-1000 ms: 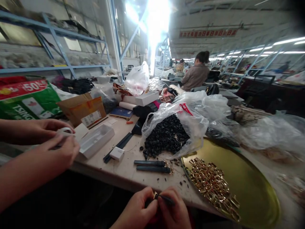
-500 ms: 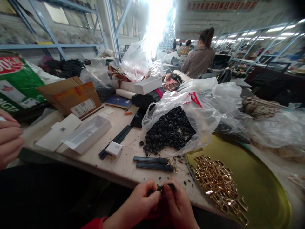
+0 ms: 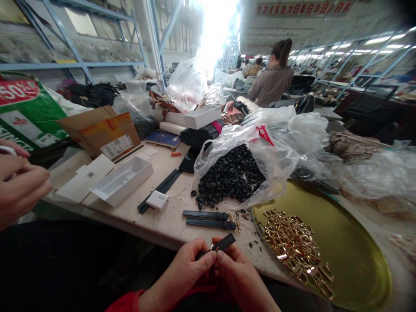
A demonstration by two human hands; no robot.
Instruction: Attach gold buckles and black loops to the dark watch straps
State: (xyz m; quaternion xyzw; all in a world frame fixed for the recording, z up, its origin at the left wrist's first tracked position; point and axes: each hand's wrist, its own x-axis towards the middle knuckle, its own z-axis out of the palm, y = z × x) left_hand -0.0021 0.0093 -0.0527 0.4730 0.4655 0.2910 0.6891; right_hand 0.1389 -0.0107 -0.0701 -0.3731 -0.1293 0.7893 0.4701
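Note:
Near the table's front edge, my left hand (image 3: 194, 264) and my right hand (image 3: 234, 265) meet, both pinching a dark strap (image 3: 225, 242) with a small gold buckle at its end. The strap's flat end points up to the right. Just beyond lie two dark straps (image 3: 209, 219) side by side, gold buckles at their right ends. Farther back, many small black loops (image 3: 227, 177) spill from a clear plastic bag (image 3: 276, 169). To the right, a pile of gold buckles (image 3: 295, 247) lies on a round golden tray (image 3: 354, 255).
Another person's hand (image 3: 19, 186) is at the left edge. A small white box (image 3: 157, 200) sits on longer dark straps. Behind are an open white box (image 3: 121, 182), a cardboard box (image 3: 107, 134) and a blue notebook (image 3: 162, 138). A person (image 3: 273, 82) is farther off.
The strap between my hands has turned, so more of its flat end and the buckle shows. The other person's hand at the left has come farther into view.

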